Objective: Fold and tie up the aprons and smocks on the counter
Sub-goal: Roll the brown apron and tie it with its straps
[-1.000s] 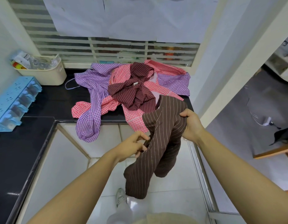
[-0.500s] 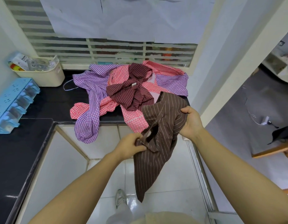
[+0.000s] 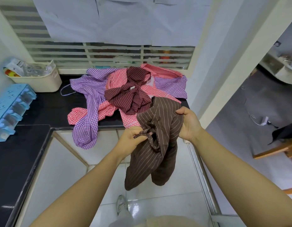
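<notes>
Hanging doubled again, brown striped apron (image 3: 160,161), left hand (image 3: 131,140) pinching perhaps a strap (image 3: 144,132), right hand (image 3: 190,124) gripping edge.

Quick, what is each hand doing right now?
Left hand: closed, pinching a strap or gathered edge of the brown striped apron.
Right hand: closed, gripping the same apron's upper edge.

Brown striped apron (image 3: 151,163) now gathered tighter at the left hand (image 3: 131,139), its hanging tail doubled, shorter.

We were in a kitchen-like back room, judging by its black tabletop (image 3: 48,108), white floor tiles (image 3: 158,203), louvred window (image 3: 117,54) and cream storage basket (image 3: 43,82).
</notes>
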Demonstrator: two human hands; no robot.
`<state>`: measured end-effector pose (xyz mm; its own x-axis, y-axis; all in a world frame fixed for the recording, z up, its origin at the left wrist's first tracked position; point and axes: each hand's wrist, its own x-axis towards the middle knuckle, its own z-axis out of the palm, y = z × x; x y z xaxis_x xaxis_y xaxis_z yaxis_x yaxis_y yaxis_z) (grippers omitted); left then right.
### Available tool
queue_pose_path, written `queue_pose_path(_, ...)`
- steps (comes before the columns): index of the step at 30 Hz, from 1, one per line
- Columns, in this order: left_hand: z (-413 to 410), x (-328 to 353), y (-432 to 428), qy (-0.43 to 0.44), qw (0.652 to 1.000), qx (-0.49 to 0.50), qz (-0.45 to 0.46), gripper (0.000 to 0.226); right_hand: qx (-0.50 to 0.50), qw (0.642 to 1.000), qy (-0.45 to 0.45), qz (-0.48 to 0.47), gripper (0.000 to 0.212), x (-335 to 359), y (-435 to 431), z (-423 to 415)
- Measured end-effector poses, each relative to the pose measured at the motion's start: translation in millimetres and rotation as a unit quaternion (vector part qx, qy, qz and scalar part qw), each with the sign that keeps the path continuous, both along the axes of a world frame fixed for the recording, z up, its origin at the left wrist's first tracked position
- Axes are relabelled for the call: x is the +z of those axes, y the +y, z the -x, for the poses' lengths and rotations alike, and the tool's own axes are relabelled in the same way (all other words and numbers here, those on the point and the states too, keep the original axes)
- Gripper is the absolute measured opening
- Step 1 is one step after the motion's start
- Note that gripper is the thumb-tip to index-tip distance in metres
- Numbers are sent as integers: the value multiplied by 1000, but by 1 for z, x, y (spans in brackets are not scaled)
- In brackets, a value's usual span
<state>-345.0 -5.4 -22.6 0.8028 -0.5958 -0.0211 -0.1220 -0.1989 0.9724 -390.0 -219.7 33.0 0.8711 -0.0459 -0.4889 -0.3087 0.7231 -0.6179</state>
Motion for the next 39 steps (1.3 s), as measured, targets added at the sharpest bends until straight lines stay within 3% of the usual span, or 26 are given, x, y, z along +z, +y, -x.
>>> queue_pose_path(2,-4,-2,1,27,999,29,0,15,-1,1000,8,25,31,-4,-9,-5)
queue_pose_path(4,-7,-1,6,35,998,54,12,14,8,992,38,116,23,-9,-18,-10)
queue_pose_path(6,-10,3,12,49,995,79,31,14,44,961,88,257,15,-17,-27,-8)
queue_pose_path(8,-14,6,16,75,991,100,54,16,50,934,108,337,21,-24,-37,-4)
queue_pose_path(12,-13,16,13,154,976,121,94,20,-66,965,60,248,14,-38,-43,-1)
queue_pose_path(16,-8,25,0,196,962,131,140,22,5,957,117,266,17,-55,-15,6)
queue_pose_path(19,-7,32,-5,215,946,167,176,20,-51,954,161,247,6,-63,-4,8)
queue_pose_path(22,-7,36,-7,258,918,198,227,18,110,950,193,217,10,-62,8,15)
queue_pose_path(24,-6,37,-7,270,912,199,235,18,210,932,169,241,15,-60,17,15)
queue_pose_path(25,-5,36,-8,276,911,195,237,18,210,931,151,259,14,-60,20,12)
queue_pose_path(28,-2,38,-9,307,900,179,251,18,133,940,95,301,7,-56,29,1)
queue_pose_path(32,-3,40,-8,323,897,157,258,18,71,914,75,392,15,-60,28,-10)
queue_pose_path(36,-10,36,5,269,929,159,199,14,30,897,72,435,35,-65,20,-10)
queue_pose_path(39,-16,27,23,228,945,190,140,15,16,885,73,460,26,-63,8,-7)
